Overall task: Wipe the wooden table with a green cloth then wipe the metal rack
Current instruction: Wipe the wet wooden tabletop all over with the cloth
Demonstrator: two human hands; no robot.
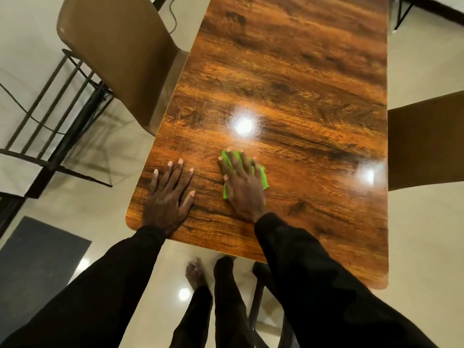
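Right hand (242, 187) flat on green cloth (261, 177) atop unlabelled wooden table (288, 79)

cloth (262, 175) on table (288, 71) near edge | chair (118, 56) left | rack (54, 109) far left

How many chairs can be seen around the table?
2: one chair at the table's left side, one chair at its right edge, partly cut off. Others may be out of view.

A glossy cream tile floor (424, 222) reflects ceiling lights. A tan chair (118, 56) stands far left, a brown one (426, 141) right, a dark mat (37, 267) near left.
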